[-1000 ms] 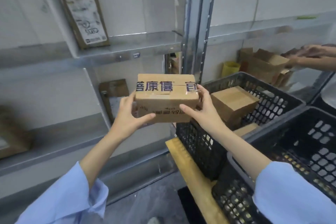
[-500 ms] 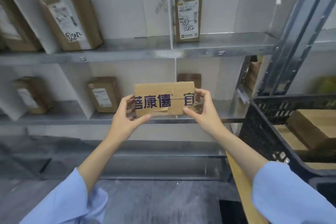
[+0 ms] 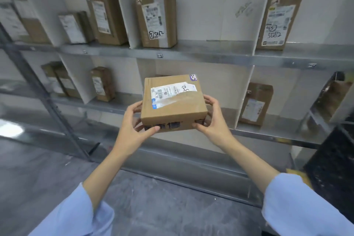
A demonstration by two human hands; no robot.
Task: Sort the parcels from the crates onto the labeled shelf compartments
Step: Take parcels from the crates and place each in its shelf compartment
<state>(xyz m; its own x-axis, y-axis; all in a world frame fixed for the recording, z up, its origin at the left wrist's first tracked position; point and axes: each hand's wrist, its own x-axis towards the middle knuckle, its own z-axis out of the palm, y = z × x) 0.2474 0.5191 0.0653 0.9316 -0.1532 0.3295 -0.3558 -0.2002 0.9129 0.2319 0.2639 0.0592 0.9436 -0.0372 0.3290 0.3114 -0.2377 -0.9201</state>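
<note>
Parcel held in both hands in front of the shelf.

Head view: the left hand (image 3: 132, 126) and right hand (image 3: 212, 120) hold a small cardboard parcel (image 3: 173, 105) by its left and right sides, fingers curled round its edges. Its white shipping label (image 3: 172, 90) faces up. The parcel is in the air before the lower middle compartment of the metal shelf (image 3: 210, 54), where other labelled parcels (image 3: 156, 21) stand upright. A black crate (image 3: 333, 168) sits at the near right.

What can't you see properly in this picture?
All in the head view:
- The small print on the label of the box is too small and blurry to read.
- Some fingers of the left hand and right hand are hidden behind the box they grip.
- The black crate is cut off by the right edge.
- The shelf tag is too small to read.
- The parcel at the left edge is blurred and cut off.
</note>
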